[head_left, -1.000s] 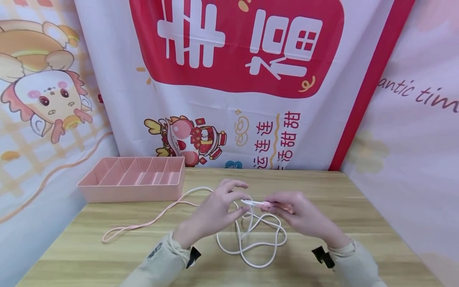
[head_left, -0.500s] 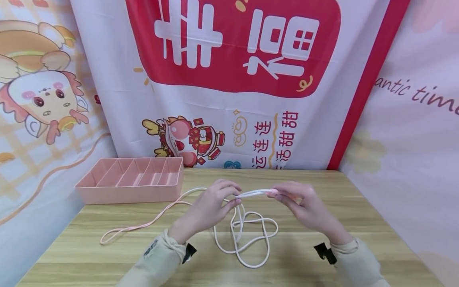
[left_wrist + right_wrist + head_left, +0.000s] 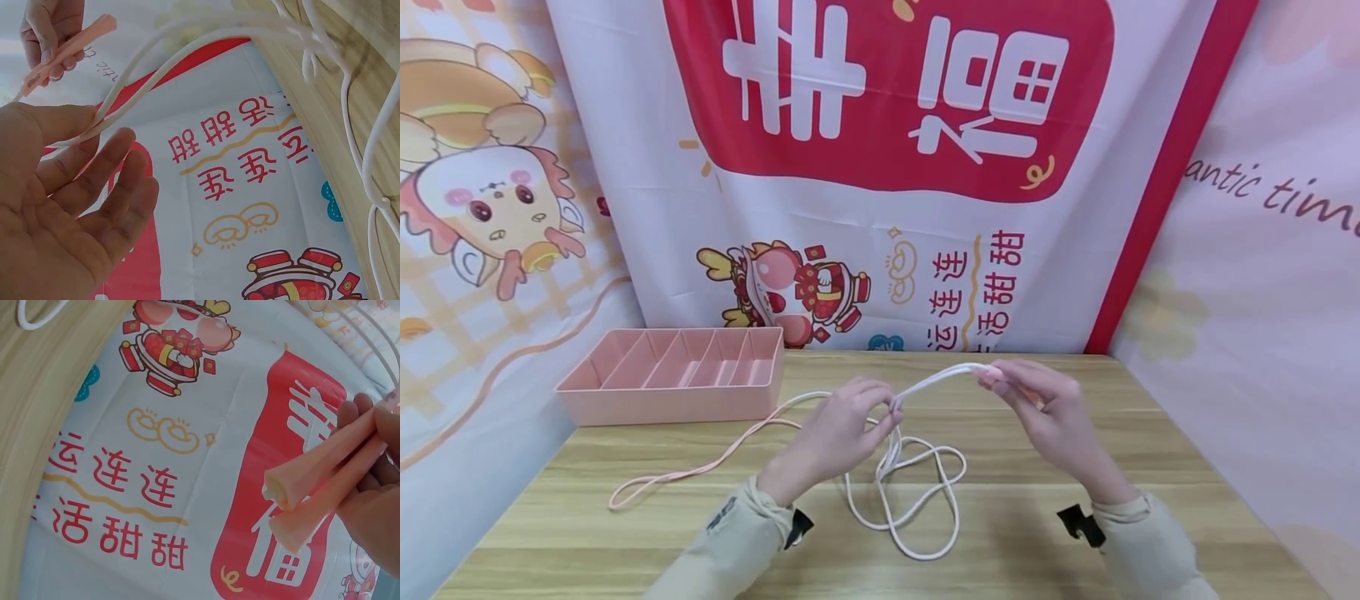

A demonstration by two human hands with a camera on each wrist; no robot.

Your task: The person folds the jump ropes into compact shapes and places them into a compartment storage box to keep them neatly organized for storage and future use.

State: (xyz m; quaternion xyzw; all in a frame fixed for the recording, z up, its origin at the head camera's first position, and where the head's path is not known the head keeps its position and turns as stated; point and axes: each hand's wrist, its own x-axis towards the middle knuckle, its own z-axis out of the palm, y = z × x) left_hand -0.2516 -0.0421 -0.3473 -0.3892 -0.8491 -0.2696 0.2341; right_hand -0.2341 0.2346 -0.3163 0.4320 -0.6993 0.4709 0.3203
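Observation:
My right hand (image 3: 1051,408) grips the two pink handles of a jump rope side by side; their flared ends (image 3: 284,487) point away from the palm in the right wrist view. From the handles a doubled white cord (image 3: 936,379) arches across to my left hand (image 3: 842,425). There the thumb and index finger pinch both strands, and the other fingers (image 3: 119,206) are loosely spread in the left wrist view. Below the hands, the rest of the cord lies in loose loops (image 3: 955,508) on the wooden table. A pinkish stretch of cord (image 3: 700,471) runs out to the left and ends in a bend.
At the table's back left stands a pink divided box (image 3: 670,408) with several compartments. A white and red printed cloth (image 3: 887,183) hangs behind the wooden table (image 3: 1075,567), and more printed cloth hangs at both sides.
My right hand has moved right and up with the handles, away from my left hand. The doubled cord between them has lengthened into an arch, and the loops on the table have shifted left.

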